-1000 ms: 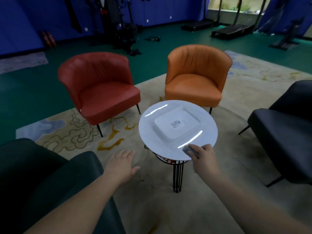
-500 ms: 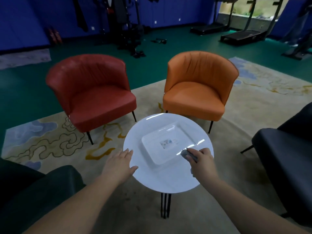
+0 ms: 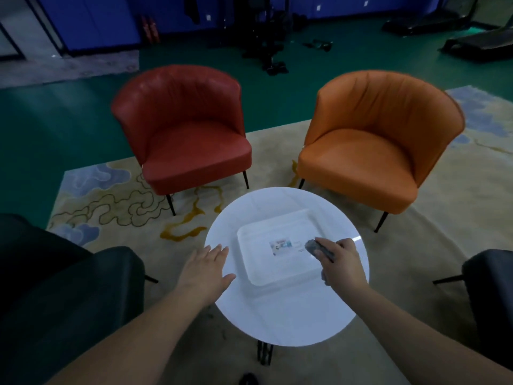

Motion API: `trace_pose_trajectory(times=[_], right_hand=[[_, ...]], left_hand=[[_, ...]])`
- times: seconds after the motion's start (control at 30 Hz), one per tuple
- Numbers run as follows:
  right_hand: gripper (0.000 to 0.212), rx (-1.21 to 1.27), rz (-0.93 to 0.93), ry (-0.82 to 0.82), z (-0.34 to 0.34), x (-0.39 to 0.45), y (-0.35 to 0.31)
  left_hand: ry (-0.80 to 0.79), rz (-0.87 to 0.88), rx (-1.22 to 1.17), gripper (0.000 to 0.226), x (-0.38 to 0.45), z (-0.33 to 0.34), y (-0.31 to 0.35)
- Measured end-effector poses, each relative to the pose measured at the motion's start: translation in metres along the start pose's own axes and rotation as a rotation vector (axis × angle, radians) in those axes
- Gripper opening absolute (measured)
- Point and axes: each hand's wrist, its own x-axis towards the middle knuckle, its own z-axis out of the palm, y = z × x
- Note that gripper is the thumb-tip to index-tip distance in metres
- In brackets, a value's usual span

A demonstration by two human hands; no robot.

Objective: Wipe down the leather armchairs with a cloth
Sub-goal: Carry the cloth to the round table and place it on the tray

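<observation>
Cloth (image 3: 319, 247), grey and bunched, is gripped in the right hand (image 3: 342, 263) over the tray (image 3: 277, 255) on the white table (image 3: 286, 315) at lower centre, the left hand (image 3: 206, 269) lies flat with straight fingers, and wiping appears not yet begun on red chair (image 3: 188, 132) or orange chair (image 3: 374, 145).

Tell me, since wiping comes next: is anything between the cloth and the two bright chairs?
Only the round table. The right hand grips the cloth above it; the red chair and orange chair stand beyond its far edge.
</observation>
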Motion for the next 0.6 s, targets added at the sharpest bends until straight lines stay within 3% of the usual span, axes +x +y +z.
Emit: trace_pose_trajectory(times=[0.43,0.6], right_hand=[[0.037,0.089,0.078,-0.09,0.022,0.059,-0.006],[0.049,0.147,0.041,-0.199,0.022,0.092,-0.008]], left_hand=[[0.005,-0.034,-0.05,0.072,0.054,0.006,-0.013],[0.07,-0.051,-0.309,0.064,0.072,-0.005,0.015]])
